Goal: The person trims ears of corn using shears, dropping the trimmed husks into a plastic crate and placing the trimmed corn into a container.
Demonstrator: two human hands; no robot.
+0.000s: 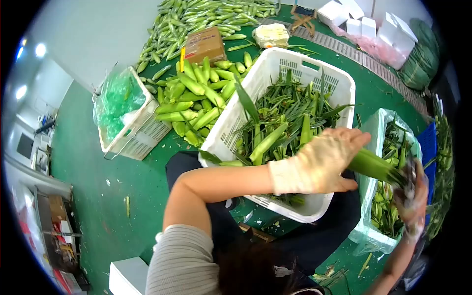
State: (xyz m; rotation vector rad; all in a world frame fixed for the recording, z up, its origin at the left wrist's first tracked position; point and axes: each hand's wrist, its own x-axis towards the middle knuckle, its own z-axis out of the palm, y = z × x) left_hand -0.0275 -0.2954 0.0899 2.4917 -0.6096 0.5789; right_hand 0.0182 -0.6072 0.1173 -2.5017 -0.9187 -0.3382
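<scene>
Corn ear (369,165) spans the space between the hands near the white crate (350,93), long axis slanting down rightward, lower end pointing into the right hand (412,196). Gloved left hand (322,161) holds its upper end; right-hand fingers blur, grip unclear.

This looks like a produce-packing workroom: corn (192,83) lies heaped on the green floor (98,206) at eleven and twelve o'clock, a crate (348,91) full of husks (295,105) sits just off centre towards two, foam boxes (332,14) and a floor grating (354,55) lie between one and two, and shelving (49,232) stands at eight.
</scene>
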